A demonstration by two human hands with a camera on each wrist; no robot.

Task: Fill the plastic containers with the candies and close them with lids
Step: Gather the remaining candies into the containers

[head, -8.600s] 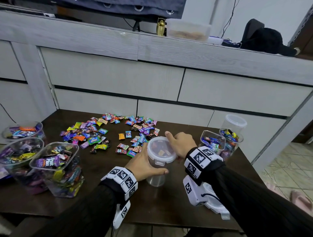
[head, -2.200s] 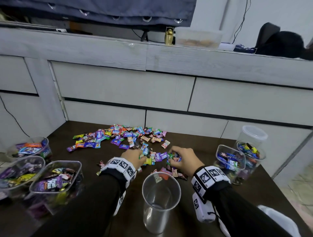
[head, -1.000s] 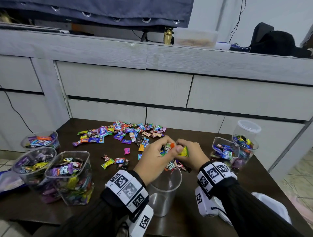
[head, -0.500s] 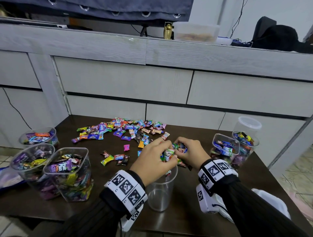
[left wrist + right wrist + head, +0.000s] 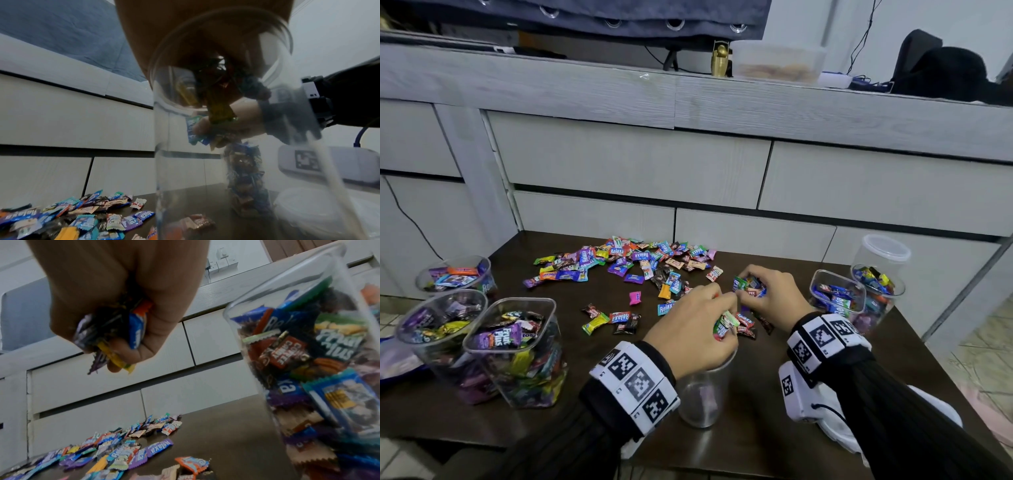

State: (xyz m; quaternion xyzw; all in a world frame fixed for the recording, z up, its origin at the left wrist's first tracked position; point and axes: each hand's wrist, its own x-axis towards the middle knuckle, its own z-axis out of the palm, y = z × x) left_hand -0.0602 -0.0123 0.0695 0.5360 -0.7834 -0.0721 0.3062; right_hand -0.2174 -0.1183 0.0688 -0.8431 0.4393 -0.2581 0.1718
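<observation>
A clear round container (image 5: pixel 703 390) stands near the table's front edge with a couple of candies (image 5: pixel 196 221) on its bottom. My left hand (image 5: pixel 697 325) hovers over its mouth and grips a handful of wrapped candies (image 5: pixel 724 325); through the container wall they show under my fingers (image 5: pixel 218 100). Just behind and to the right, my right hand (image 5: pixel 767 296) grips another bunch of candies (image 5: pixel 117 331) above the table. A loose pile of wrapped candies (image 5: pixel 626 262) is spread across the far middle of the dark table (image 5: pixel 585 418).
Three open, candy-filled containers (image 5: pixel 517 349) stand at the left, two more (image 5: pixel 837 296) at the right with a lidded empty one (image 5: pixel 883 251) behind. A white lid (image 5: pixel 935 416) lies under my right forearm. Grey drawer fronts (image 5: pixel 633 168) rise behind the table.
Both hands gathered candies from the pile and came together by the container. My left hand has since sunk onto its mouth, while my right has drawn slightly right and back.
</observation>
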